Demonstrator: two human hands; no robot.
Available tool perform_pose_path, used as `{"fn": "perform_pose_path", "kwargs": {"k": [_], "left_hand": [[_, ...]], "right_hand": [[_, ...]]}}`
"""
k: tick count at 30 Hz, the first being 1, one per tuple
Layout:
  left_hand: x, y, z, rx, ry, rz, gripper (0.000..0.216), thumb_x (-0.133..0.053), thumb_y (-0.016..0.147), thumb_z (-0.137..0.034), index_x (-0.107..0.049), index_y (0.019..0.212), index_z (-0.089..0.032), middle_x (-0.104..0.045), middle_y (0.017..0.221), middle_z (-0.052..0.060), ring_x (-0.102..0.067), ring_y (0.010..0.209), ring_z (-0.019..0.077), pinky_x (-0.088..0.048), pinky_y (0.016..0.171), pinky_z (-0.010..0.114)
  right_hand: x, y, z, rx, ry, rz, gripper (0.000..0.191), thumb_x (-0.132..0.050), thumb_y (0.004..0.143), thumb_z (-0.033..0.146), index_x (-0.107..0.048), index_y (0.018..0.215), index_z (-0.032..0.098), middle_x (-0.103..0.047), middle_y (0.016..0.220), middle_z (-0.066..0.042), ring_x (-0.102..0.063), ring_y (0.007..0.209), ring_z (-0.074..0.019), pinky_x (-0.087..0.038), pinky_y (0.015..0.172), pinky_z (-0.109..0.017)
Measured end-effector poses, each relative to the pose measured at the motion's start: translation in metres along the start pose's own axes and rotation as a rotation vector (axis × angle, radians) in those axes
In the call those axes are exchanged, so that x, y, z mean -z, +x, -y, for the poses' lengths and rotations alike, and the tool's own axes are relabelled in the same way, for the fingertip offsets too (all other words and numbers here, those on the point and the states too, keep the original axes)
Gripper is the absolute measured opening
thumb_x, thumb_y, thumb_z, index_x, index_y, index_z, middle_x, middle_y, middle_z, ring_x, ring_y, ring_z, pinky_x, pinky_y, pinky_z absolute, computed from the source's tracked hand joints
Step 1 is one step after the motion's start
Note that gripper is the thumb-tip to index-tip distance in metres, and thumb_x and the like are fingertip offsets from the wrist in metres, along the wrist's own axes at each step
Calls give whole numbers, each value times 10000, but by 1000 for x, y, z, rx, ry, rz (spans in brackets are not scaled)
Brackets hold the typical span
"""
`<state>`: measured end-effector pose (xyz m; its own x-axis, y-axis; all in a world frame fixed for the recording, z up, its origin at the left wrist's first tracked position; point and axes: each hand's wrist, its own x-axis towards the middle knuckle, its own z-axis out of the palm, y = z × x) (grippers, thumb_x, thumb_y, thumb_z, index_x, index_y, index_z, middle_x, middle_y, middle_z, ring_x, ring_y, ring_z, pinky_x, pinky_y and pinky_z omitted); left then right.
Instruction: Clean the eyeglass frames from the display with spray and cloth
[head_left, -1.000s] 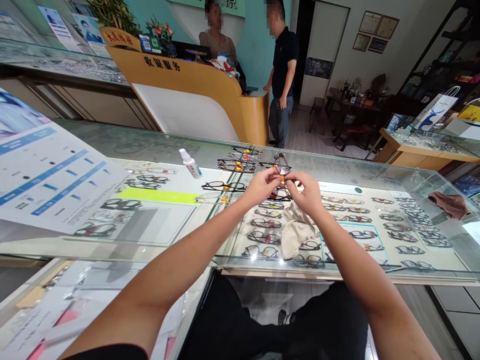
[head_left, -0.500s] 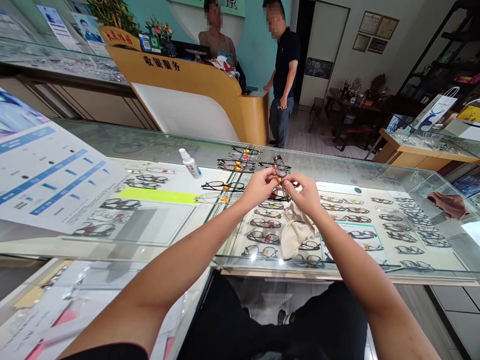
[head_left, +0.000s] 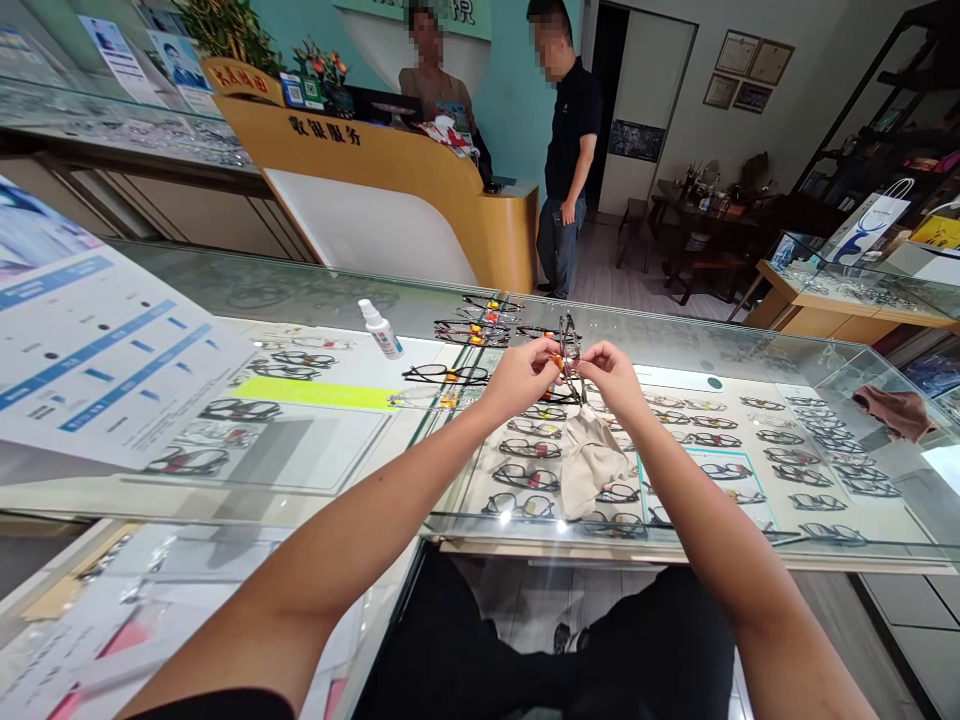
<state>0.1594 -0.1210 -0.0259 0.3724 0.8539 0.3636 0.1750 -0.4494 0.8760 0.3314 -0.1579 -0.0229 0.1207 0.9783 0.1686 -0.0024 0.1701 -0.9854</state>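
My left hand [head_left: 519, 377] and my right hand [head_left: 613, 376] meet above the glass counter [head_left: 337, 300]. Both pinch one pair of dark-framed glasses [head_left: 570, 345] with an orange tag, held nearly upright between the fingertips. A beige cloth [head_left: 591, 462] lies on the glass just below my right wrist. Several more pairs of glasses [head_left: 474, 328] lie on the counter top beyond my hands. A small white spray bottle [head_left: 381, 329] lies to the left of them.
Rows of frames fill the display case [head_left: 750, 440] under the glass. A large printed sheet [head_left: 90, 350] stands at left. Two people stand at a yellow reception desk [head_left: 420, 190] behind. A brown cloth [head_left: 896, 410] lies at far right.
The glasses have turned from a slanted pose to nearly upright between my fingers. My hands stayed in almost the same spot, shifting slightly up.
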Motion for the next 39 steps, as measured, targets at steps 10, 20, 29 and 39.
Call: {"fn": "perform_pose_path", "kwargs": {"k": [10, 20, 29, 39], "left_hand": [[4, 0, 3, -76, 157, -98, 217, -543, 807, -282, -704, 914, -182, -722, 694, 6, -654, 605, 166, -466, 600, 275], [23, 10, 3, -254, 430, -337, 172, -532, 860, -189, -702, 838, -203, -753, 889, 40, -662, 825, 195, -496, 785, 325], [35, 17, 9, -355, 583, -510, 188, -516, 908, -164, -694, 876, -211, -740, 909, 54, -634, 877, 232, -467, 852, 375], [34, 12, 5, -298, 513, -564, 170, -549, 919, -243, -629, 1064, -208, -719, 1093, 100, -612, 1003, 283, -439, 975, 444]], "right_hand": [[1, -2, 9, -100, -1, 45, 234, -765, 599, 380, -593, 646, 228, -611, 692, 31, -524, 736, -150, -427, 756, -323], [4, -5, 19, -137, -49, -5, 202, -739, 564, 336, -581, 632, 229, -585, 668, 30, -482, 708, -146, -348, 699, -305], [4, -7, 19, -106, -61, 151, 257, -796, 611, 387, -602, 673, 231, -669, 731, 22, -610, 789, -171, -447, 810, -330], [4, -8, 18, -93, 54, 219, 432, -895, 633, 481, -544, 714, 242, -725, 795, 6, -749, 1077, -261, -495, 940, -367]]}}
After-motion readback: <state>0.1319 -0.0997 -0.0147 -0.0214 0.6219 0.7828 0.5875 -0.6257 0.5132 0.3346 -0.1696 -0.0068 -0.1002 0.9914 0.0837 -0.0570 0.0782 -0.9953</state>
